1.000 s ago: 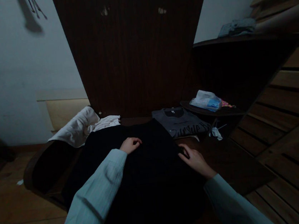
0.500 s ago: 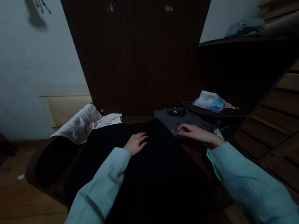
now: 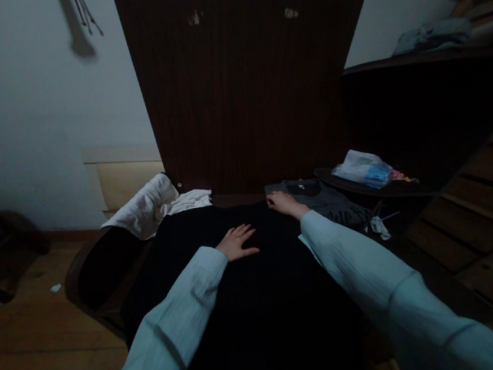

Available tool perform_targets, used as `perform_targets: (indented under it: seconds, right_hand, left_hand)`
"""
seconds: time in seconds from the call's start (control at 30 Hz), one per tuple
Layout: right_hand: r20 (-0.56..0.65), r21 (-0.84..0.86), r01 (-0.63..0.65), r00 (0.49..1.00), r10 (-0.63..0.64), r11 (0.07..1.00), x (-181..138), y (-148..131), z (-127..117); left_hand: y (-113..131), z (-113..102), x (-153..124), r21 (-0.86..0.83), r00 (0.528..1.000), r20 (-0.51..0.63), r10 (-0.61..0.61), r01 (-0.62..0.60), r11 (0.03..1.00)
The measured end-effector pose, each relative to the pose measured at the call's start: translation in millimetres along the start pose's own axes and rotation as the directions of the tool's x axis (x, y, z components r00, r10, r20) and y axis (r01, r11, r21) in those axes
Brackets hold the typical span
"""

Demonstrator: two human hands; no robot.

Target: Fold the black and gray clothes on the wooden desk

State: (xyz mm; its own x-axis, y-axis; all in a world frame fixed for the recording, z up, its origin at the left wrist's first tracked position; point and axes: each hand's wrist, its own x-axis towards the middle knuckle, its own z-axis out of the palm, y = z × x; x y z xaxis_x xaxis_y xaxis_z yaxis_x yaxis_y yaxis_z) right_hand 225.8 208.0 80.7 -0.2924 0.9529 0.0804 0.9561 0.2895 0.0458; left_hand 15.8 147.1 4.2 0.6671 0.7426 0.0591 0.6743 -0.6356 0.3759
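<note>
A large black cloth (image 3: 260,302) lies spread out in front of me, too dark to show what kind of piece it is. My left hand (image 3: 238,243) rests flat on its upper middle, palm down with the fingers spread. At the cloth's far right edge, my right hand (image 3: 285,203) has its fingers curled together on the fabric; the fingertips are partly hidden. Just behind and beside that hand lies a dark grey T-shirt (image 3: 331,202) with dark lettering, its neckline and label showing.
White cloth (image 3: 146,205) drapes over the curved wooden armrest (image 3: 77,281) at left. A plastic packet (image 3: 363,169) sits on a low shelf at right, above a crumpled white scrap (image 3: 380,228). A tall dark wooden panel (image 3: 244,90) stands behind. A small dark stool (image 3: 0,249) is far left.
My right hand has moved left from over the grey T-shirt to the black cloth's far edge. My left hand stays on the cloth, fingers spread wider. The view has shifted slightly left.
</note>
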Motion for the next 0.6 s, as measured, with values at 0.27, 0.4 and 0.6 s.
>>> perform_targets:
  seconds: [0.27,0.4,0.6]
  right_hand:
    - [-0.092,-0.051,-0.042,0.995,0.038,0.998,-5.1,-8.5,-4.3]
    - [-0.199,-0.079,0.009,0.98,-0.025,0.997,-22.5,-29.0,-8.8]
    - [-0.223,0.135,0.249,0.951,-0.216,0.959,-56.1,-72.3,21.6]
  left_hand:
    - [3.1,-2.2,0.0,0.013,0.999,0.026,-0.043,0.043,0.999]
    - [2.8,-1.4,0.9,0.018,0.998,0.038,-0.046,0.046,0.999]
    - [1.8,0.6,2.1,0.029,0.999,0.014,-0.039,0.039,0.999]
